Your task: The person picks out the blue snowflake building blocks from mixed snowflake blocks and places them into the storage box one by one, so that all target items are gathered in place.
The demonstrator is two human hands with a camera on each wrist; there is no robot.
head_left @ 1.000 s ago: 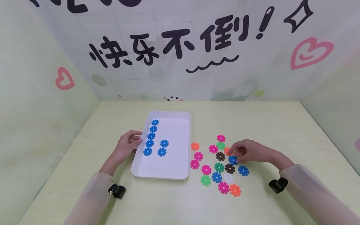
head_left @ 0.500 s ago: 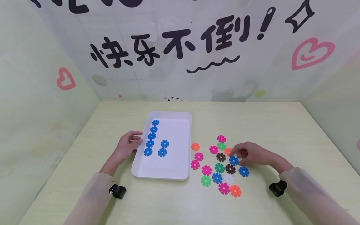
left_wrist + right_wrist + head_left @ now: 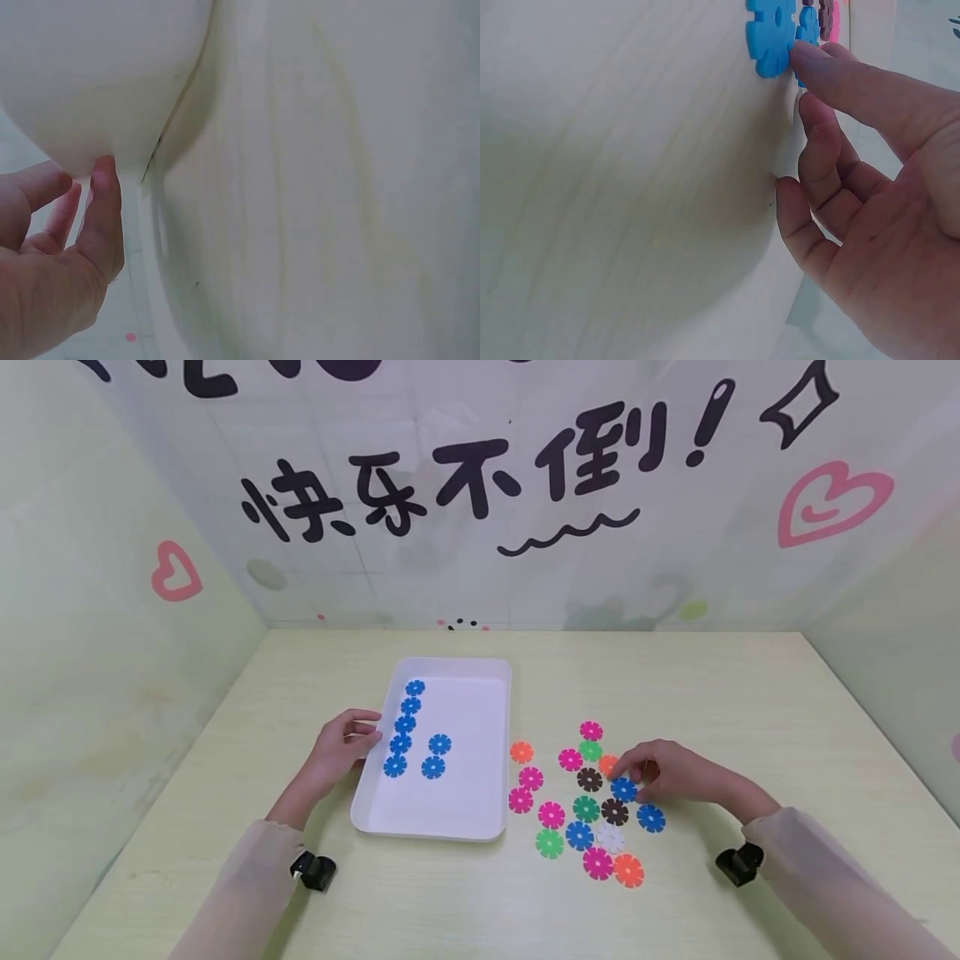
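Note:
My left hand (image 3: 347, 745) is at the left side of a white tray (image 3: 468, 806), its thumb and fingertips touching the rim. In the left wrist view the fingers (image 3: 105, 202) lie lightly against the tray's outer wall (image 3: 82, 127). Blue snowflake discs (image 3: 405, 723) stand in a column along the tray's left side, with two more blue discs (image 3: 432, 767) beside them. At the right, my right hand (image 3: 671, 770) pinches a blue snowflake disc (image 3: 623, 789) between thumb and index finger, low over the table. Its thumb overlaps that disc (image 3: 807, 30) in the right wrist view.
Right of the tray lie loose pink (image 3: 551, 815), green (image 3: 587, 808), orange (image 3: 628, 870), brown (image 3: 614, 812) and white (image 3: 611, 837) discs. Two other blue discs lie there, one (image 3: 651, 818) close by the right hand. A printed backdrop (image 3: 450, 568) rises behind the table.
My right hand has shifted slightly down and to the right, its thumb and index finger staying around the blue snowflake disc. The left hand and tray keep their places.

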